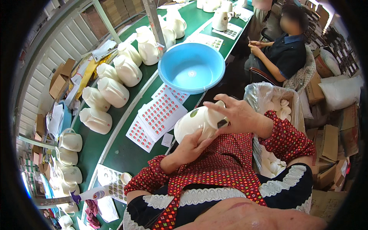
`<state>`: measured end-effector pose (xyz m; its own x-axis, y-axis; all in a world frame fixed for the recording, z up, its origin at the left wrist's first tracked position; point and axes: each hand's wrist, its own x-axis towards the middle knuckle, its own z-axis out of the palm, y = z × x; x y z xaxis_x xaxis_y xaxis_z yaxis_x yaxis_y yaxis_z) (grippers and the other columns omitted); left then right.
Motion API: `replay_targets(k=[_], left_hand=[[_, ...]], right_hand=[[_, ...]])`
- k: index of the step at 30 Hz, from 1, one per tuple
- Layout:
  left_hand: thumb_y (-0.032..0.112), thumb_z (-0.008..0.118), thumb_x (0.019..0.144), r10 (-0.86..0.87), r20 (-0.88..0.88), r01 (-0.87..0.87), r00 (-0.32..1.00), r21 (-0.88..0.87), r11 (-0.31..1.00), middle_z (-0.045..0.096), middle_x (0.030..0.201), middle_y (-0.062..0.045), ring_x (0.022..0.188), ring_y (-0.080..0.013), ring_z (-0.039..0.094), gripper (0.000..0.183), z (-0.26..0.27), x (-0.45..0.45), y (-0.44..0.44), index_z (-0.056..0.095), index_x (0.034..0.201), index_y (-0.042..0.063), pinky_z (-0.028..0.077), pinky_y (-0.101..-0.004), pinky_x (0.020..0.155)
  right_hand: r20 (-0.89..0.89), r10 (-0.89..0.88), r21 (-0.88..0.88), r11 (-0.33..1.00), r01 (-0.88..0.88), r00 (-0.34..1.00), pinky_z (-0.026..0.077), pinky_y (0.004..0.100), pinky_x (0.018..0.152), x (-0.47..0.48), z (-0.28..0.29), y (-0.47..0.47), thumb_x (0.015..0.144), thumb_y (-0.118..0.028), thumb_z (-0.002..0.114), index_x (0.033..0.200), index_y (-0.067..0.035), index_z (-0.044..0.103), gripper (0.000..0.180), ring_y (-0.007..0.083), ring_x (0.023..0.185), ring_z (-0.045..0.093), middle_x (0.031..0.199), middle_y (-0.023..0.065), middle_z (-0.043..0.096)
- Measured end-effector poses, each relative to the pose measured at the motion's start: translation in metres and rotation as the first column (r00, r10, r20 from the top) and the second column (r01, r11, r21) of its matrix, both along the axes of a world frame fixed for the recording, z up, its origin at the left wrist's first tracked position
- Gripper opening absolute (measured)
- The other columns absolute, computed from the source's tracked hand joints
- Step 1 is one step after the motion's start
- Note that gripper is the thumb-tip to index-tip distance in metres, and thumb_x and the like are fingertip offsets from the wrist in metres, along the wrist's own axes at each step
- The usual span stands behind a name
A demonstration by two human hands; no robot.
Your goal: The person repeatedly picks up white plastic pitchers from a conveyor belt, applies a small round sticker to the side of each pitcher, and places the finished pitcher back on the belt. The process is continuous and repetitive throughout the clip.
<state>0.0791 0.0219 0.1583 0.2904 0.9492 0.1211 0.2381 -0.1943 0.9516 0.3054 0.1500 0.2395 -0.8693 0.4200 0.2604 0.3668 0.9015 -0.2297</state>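
A glossy cream-white plastic jug (187,126) lies on its side before my body. My left hand (188,148) supports it from below, the thumb along its side. My right hand (237,116) is spread around the top end, with fingers over the lid (216,116) and the thumb near a dark patch. A dark green oval sticker (194,113) shows on the jug's wall. Beside the jug, sheets of round red-and-green stickers (159,115) lie overlapping on the green conveyor table (120,152). My palms partly hide the jug's handle side.
A blue plastic basin (191,69) stands beyond the stickers. Several white jugs (113,92) line the table's left side. A spray bottle (93,194) lies near a sheet of dark stickers (115,187). A plastic-lined box (258,95) holds white parts. A person (290,51) sits at right.
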Motion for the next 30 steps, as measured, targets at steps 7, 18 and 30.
replay_targets(k=[7,18,30], left_hand=[[0.027,0.063,0.112,-0.174,0.184,0.218,0.967,-0.254,0.942,0.072,0.118,-0.004,0.107,-0.0112,0.064,0.039,-0.005,-0.057,0.017,0.065,0.139,-0.002,0.053,-0.0305,0.095],[0.025,0.059,0.112,-0.008,0.075,0.016,0.997,-0.102,0.995,0.072,0.115,-0.013,0.102,-0.0229,0.067,0.039,-0.024,-0.007,0.018,0.061,0.14,-0.002,0.054,-0.0395,0.091],[0.02,0.057,0.112,0.16,0.046,-0.162,0.986,0.054,0.985,0.066,0.092,-0.006,0.083,-0.0137,0.06,0.032,-0.043,0.017,0.01,0.059,0.137,0.0,0.05,-0.0336,0.072]], right_hand=[[-0.022,0.278,0.157,0.949,-0.272,0.96,0.065,0.0411,0.079,-0.014,-0.018,0.016,0.07,-0.033,0.096,0.154,-0.022,0.054,0.094,0.0359,0.101,0.075,0.133,0.0188,0.059],[-0.087,-0.066,0.089,0.993,0.074,0.994,0.064,0.0436,0.073,-0.016,-0.033,0.012,0.087,-0.056,0.078,0.144,-0.012,0.058,0.075,0.0345,0.09,0.076,0.123,0.0209,0.065],[-0.217,-0.099,0.109,0.986,0.125,0.971,0.062,0.0426,0.067,-0.023,-0.042,0.007,0.086,-0.045,0.081,0.125,-0.013,0.066,0.053,0.0346,0.082,0.076,0.106,0.0174,0.067]])
